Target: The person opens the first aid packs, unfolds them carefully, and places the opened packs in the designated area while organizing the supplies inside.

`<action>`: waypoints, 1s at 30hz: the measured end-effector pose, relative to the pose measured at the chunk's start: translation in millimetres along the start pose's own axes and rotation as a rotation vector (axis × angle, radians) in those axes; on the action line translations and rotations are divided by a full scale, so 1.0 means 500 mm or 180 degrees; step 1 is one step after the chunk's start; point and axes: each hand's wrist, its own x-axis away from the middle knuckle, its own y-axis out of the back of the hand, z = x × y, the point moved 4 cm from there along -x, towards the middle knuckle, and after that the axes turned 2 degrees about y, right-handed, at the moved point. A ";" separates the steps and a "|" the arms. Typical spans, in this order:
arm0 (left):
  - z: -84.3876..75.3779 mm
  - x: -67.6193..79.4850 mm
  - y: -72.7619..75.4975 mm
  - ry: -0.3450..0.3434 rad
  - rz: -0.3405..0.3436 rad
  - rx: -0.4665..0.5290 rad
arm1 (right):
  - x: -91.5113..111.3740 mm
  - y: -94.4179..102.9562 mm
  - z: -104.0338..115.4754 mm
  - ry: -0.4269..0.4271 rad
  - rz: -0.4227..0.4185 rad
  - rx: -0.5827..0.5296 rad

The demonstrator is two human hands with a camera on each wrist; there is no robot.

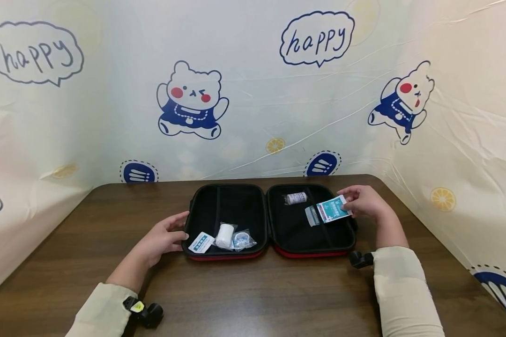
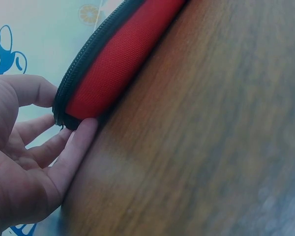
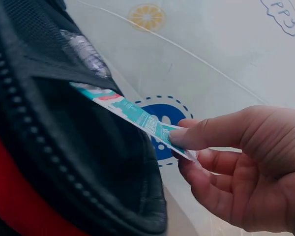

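A black-lined zip case (image 1: 240, 206) with a red outside lies spread open on the table. My left hand (image 1: 162, 238) holds its left edge; in the left wrist view, thumb and fingers (image 2: 37, 91) are around the zipped corner. My right hand (image 1: 364, 201) pinches the end of a teal-and-white packet (image 1: 333, 209) over the case's right half. The packet's other end is under a dark strap (image 3: 64, 73) in the right wrist view. Beside the packet are a small pale sachet (image 1: 311, 216) and a wrapped white roll with printing (image 1: 296, 198).
The case's left half holds a white card with blue print (image 1: 201, 243), a wrapped white roll (image 1: 225, 235) and a bagged round white item (image 1: 242, 239). Brown wooden table (image 1: 244, 299) surrounds the case. A printed curtain (image 1: 253, 93) hangs behind and at both sides.
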 end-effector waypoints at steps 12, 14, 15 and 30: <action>-0.006 -0.004 0.001 -0.0019 0.0004 0.0008 | -0.011 -0.020 0.011 0.0125 0.0123 0.0010; -0.005 -0.004 0.002 -0.0023 0.0003 0.0015 | -0.012 -0.024 0.012 0.0145 0.0188 -0.0002; -0.005 -0.004 0.002 -0.0025 0.0002 0.0020 | -0.013 -0.027 0.013 0.0146 0.0202 -0.0005; 0.002 -0.004 0.003 -0.0009 -0.0002 0.0084 | -0.027 -0.065 0.023 0.0103 0.0362 -0.0095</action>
